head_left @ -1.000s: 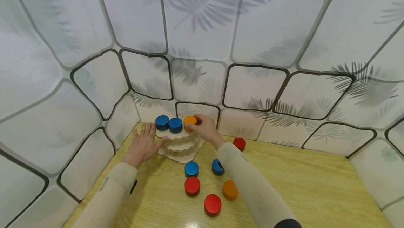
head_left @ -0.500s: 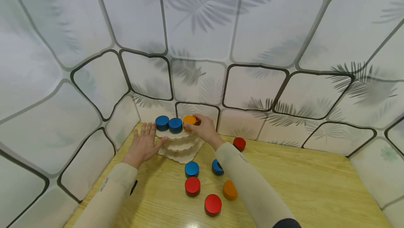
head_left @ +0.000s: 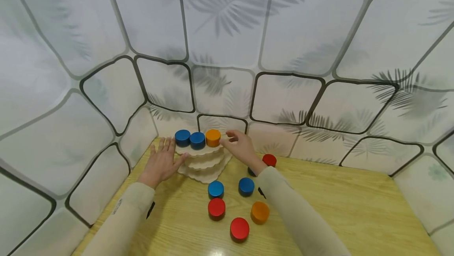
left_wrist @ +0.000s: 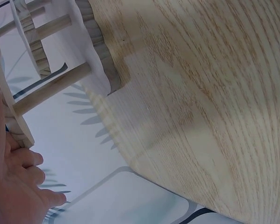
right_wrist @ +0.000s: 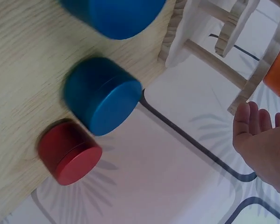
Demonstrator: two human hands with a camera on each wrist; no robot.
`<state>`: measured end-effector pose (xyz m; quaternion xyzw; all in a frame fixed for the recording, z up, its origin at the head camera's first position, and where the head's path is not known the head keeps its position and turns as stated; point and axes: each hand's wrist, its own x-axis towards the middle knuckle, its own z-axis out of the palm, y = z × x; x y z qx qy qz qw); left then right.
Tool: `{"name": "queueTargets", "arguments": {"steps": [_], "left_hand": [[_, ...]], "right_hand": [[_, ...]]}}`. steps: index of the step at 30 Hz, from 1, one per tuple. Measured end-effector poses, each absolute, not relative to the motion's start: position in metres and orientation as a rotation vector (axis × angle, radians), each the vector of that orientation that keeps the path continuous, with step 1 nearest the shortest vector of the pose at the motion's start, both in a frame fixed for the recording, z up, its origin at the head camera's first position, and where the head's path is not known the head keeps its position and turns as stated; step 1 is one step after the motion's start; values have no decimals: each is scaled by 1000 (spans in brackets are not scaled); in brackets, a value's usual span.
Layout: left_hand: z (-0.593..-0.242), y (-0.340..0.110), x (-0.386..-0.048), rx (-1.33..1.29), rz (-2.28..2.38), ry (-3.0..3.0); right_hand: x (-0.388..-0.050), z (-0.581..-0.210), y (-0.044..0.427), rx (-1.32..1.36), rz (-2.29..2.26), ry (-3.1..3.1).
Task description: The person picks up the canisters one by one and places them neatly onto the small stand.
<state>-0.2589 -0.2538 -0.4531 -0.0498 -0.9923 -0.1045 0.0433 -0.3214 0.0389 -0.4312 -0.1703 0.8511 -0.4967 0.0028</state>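
A tiered wooden stand with scalloped edges [head_left: 202, 175] stands in the table's back left corner. Its top tier carries two blue round tins [head_left: 182, 138] and, at the right, an orange round tin [head_left: 213, 138]. My left hand [head_left: 160, 164] rests against the left edge of the top tier with straight fingers; the left wrist view shows its fingers [left_wrist: 30, 172] by that tier's rim. Just right of the orange tin, my right hand [head_left: 241, 147] holds nothing, its fingers loosely bent. In the right wrist view those fingertips [right_wrist: 242, 112] are at the top tier's edge.
On the wooden table [head_left: 337, 208] in front of the stand are blue tins [head_left: 246, 186], red tins [head_left: 239, 229] and an orange tin [head_left: 260, 212]. Another red tin [head_left: 269, 160] lies behind my right wrist, near the patterned wall [head_left: 269, 138].
My right hand has let go of the orange tin on the top tier and drawn back a little to the right. The left hand has stayed where it was.
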Motion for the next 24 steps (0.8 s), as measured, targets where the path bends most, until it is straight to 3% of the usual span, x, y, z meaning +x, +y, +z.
{"name": "queueTargets", "arguments": {"steps": [11, 24], "left_hand": [[-453, -254, -261, -142, -314, -3054], [-454, -253, -260, -150, -346, -3063]], "right_hand": [[-302, -450, 87, -616, -1517, 2701], [-289, -483, 123, -483, -1568, 2692]]}}
